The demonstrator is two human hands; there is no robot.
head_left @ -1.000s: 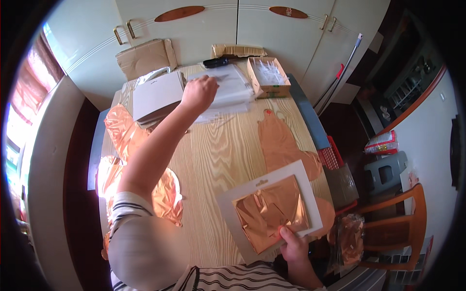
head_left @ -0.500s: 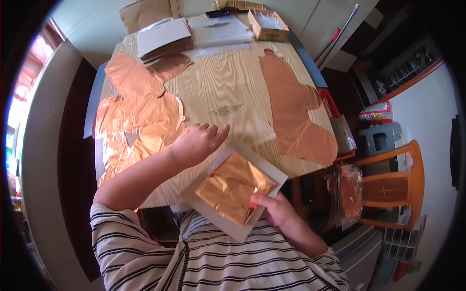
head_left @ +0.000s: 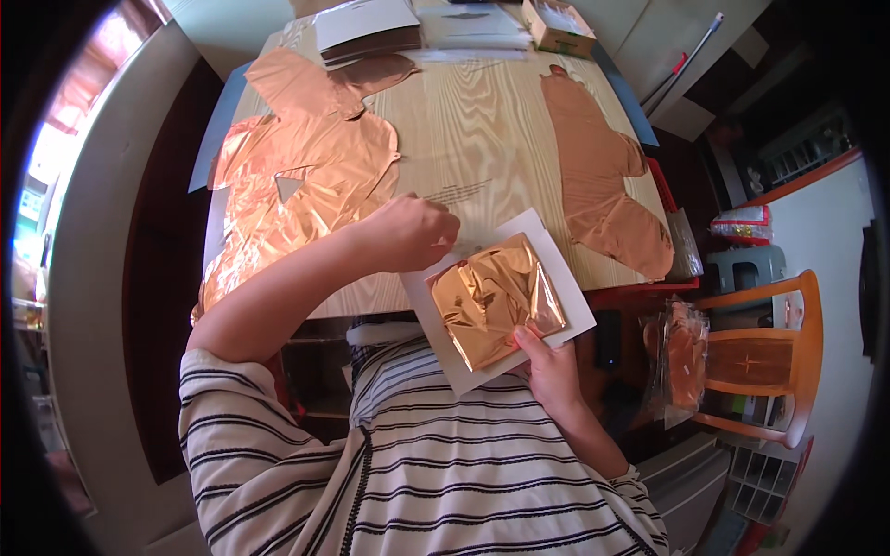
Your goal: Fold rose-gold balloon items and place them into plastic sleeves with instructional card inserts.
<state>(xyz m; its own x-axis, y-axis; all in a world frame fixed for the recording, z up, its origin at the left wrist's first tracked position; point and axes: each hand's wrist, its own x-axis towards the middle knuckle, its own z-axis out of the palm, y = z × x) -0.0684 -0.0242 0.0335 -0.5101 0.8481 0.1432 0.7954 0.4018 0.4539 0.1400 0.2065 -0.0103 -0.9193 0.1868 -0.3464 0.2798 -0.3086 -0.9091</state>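
My right hand (head_left: 549, 366) grips a white card (head_left: 556, 259) with a folded copper-coloured foil balloon (head_left: 491, 301) lying on it. The thumb presses on the foil, with the fingers underneath. Close to the card's upper left corner is my left hand (head_left: 413, 232), its fingers curled together; whatever they pinch, if anything, is hidden. Large uninflated foil balloons (head_left: 324, 176) spread flat across the table's left side. Another flat balloon (head_left: 603, 176) lies along the right side. Between them, fine print on clear plastic (head_left: 462, 191) shows against the wood.
At the far edge of the wood-grain table (head_left: 477, 111) are a stack of white cards (head_left: 366, 28), clear plastic sleeves (head_left: 473, 30) and a small cardboard box (head_left: 558, 28). A wooden chair (head_left: 756, 361) at the right carries bagged copper foil (head_left: 684, 361).
The card with the folded balloon has come up and turned in my right hand. My left hand has curled closer and now sits by the card's corner. The whole view has shifted.
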